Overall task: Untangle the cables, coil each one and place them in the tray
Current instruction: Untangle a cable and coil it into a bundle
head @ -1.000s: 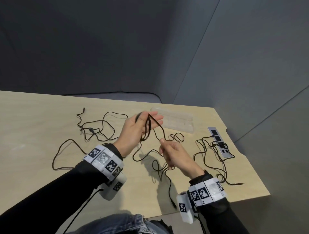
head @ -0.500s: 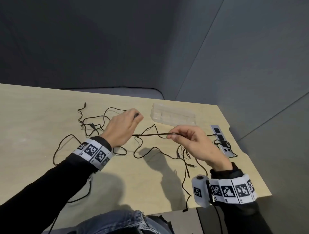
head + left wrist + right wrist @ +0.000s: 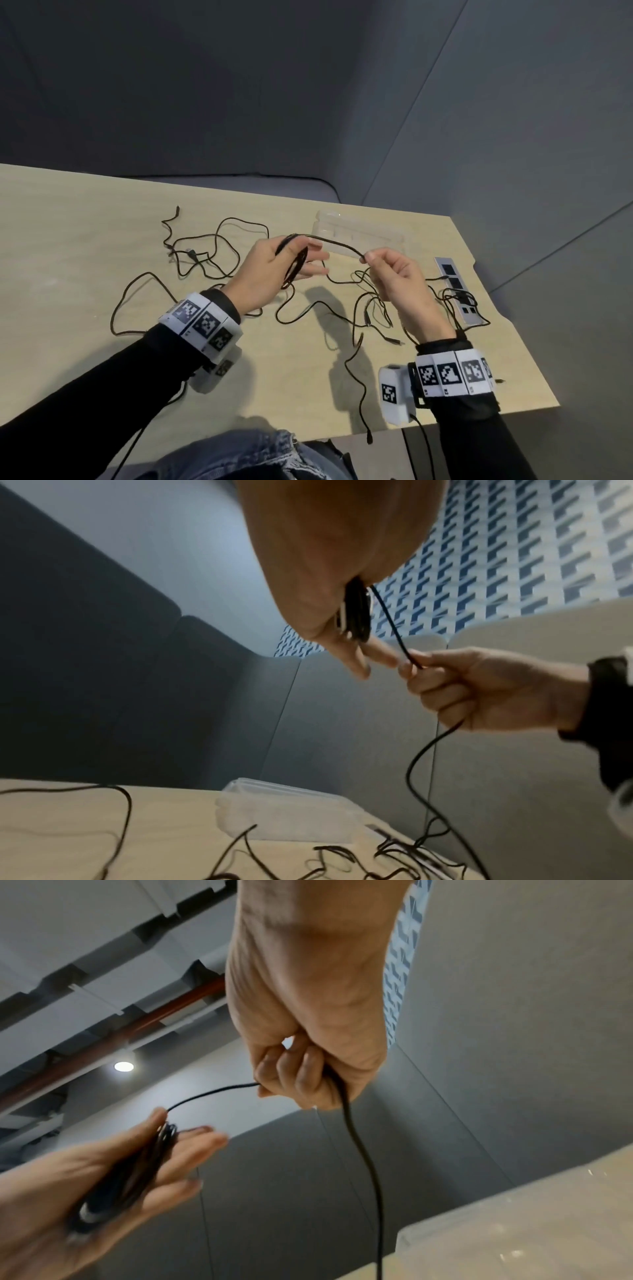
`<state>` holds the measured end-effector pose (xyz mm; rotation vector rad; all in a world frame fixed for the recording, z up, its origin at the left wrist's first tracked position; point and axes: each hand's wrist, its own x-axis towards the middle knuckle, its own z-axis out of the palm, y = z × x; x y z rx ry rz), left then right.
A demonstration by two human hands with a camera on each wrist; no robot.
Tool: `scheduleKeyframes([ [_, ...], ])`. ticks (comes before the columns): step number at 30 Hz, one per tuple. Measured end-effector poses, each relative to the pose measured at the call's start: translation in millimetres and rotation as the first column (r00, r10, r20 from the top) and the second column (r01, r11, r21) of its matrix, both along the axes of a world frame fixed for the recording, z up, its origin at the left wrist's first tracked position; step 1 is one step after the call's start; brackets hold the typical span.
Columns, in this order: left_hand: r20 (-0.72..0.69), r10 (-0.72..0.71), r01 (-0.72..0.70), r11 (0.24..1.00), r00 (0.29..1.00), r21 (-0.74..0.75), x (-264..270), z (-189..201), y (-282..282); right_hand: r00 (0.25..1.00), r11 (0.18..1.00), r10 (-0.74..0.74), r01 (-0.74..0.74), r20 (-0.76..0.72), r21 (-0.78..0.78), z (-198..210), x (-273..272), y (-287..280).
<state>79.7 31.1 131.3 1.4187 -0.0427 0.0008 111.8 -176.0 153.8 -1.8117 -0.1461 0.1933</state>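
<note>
— What had been changed since half a second before?
— Both hands had been raised and brought nearer; loops were now gathered in the left hand (image 3: 270,274).
— How was everything laid out?
— A pale wooden table (image 3: 68,267) was seen, a clear plastic compartment tray (image 3: 356,233) set at its far edge, loose black cables (image 3: 205,253) strewn beside.
— And the grips?
— The thin black cable (image 3: 337,244) was pinched by the right hand (image 3: 397,284); its coil (image 3: 295,267) was clamped under the left thumb, fingers extended.
</note>
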Motion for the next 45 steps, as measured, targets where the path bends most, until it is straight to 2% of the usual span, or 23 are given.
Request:
scheduleKeyframes([
  [3, -0.058, 0.100, -0.112, 0.957, 0.993, -0.267, 3, 8, -3, 0.995, 0.996, 0.067, -0.061, -0.076, 0.068, -19, -9, 8],
  [4, -0.048, 0.128, -0.137, 0.939, 0.991, -0.314, 4, 11, -1, 0.991, 0.993, 0.096, -0.089, -0.089, 0.078, -26, -13, 12],
  [7, -0.019, 0.175, -0.168, 0.901, 0.984, -0.400, 5, 18, 2, 0.973, 0.981, 0.184, -0.174, -0.140, 0.084, -44, -25, 22],
  [9, -0.053, 0.260, -0.259, 0.877, 0.964, -0.404, 7, 23, 5, 0.955, 0.973, 0.229, -0.228, -0.190, 0.023, -48, -29, 24],
  [12, -0.051, 0.411, -0.413, 0.890, 0.910, -0.196, 14, 16, 17, 0.958, 0.955, 0.232, -0.257, -0.170, -0.146, -32, -29, 15],
  [13, 0.012, 0.425, -0.423, 0.903, 0.905, -0.068, 16, 10, 22, 0.961, 0.949, 0.236, -0.259, -0.143, -0.177, -23, -28, 10],
  [14, 0.120, 0.411, -0.424, 0.896, 0.904, 0.128, 18, 0, 28, 0.963, 0.942, 0.244, -0.263, -0.112, -0.210, -12, -28, 5],
  [15, 0.241, 0.348, -0.417, 0.830, 0.906, 0.371, 19, -9, 32, 0.963, 0.930, 0.259, -0.268, -0.072, -0.249, -1, -28, 1],
  [16, 0.322, 0.240, -0.392, 0.708, 0.916, 0.587, 18, -17, 35, 0.960, 0.918, 0.280, -0.275, -0.024, -0.287, 11, -28, -4],
  [17, 0.348, 0.130, -0.356, 0.581, 0.928, 0.732, 17, -22, 35, 0.954, 0.906, 0.300, -0.277, 0.025, -0.321, 21, -29, -7],
  [18, 0.333, 0.050, -0.312, 0.505, 0.941, 0.805, 16, -25, 34, 0.946, 0.898, 0.314, -0.271, 0.074, -0.347, 29, -29, -9],
  [19, 0.313, -0.002, -0.272, 0.491, 0.950, 0.828, 15, -26, 32, 0.940, 0.896, 0.318, -0.256, 0.123, -0.364, 35, -29, -11],
  [22, 0.325, -0.153, -0.199, 0.535, 0.933, 0.821, 11, -31, 26, 0.932, 0.916, 0.259, -0.153, 0.254, -0.372, 40, -24, -11],
  [25, 0.274, -0.291, -0.119, 0.455, 0.917, 0.883, 6, -32, 18, 0.943, 0.948, 0.142, -0.043, 0.301, -0.314, 34, -14, -13],
  [27, 0.235, -0.322, -0.070, 0.449, 0.917, 0.891, 4, -33, 14, 0.949, 0.960, 0.094, -0.007, 0.300, -0.280, 27, -10, -15],
  [29, 0.176, -0.313, 0.022, 0.539, 0.934, 0.842, 2, -30, 12, 0.953, 0.971, 0.060, 0.014, 0.296, -0.241, 19, -7, -16],
  [30, 0.139, -0.295, 0.082, 0.628, 0.945, 0.774, 1, -28, 11, 0.957, 0.977, 0.039, 0.024, 0.286, -0.212, 14, -4, -17],
  [32, 0.047, -0.276, 0.216, 0.837, 0.960, 0.503, -3, -22, 6, 0.967, 0.988, -0.004, 0.044, 0.254, -0.150, 4, 0, -17],
  [34, -0.023, -0.253, 0.253, 0.950, 0.967, 0.183, -8, -15, -2, 0.982, 0.995, -0.024, 0.042, 0.189, -0.093, -6, 2, -16],
  [36, -0.053, -0.179, 0.176, 0.983, 0.982, -0.045, -10, -11, -10, 0.992, 0.998, -0.006, 0.014, 0.126, -0.064, -16, 1, -12],
  [39, -0.050, -0.027, 0.012, 0.962, 0.998, -0.273, -6, -4, -16, 0.997, 0.988, 0.074, -0.073, 0.008, -0.137, -38, -4, -2],
  [43, 0.033, 0.149, -0.125, 0.916, 0.988, -0.382, -4, 7, -9, 0.943, 0.939, 0.275, -0.305, -0.188, -0.159, -72, -18, 10],
  [45, 0.027, 0.251, -0.224, 0.902, 0.968, -0.369, -3, 11, -3, 0.931, 0.916, 0.298, -0.341, -0.212, -0.211, -77, -28, 13],
])
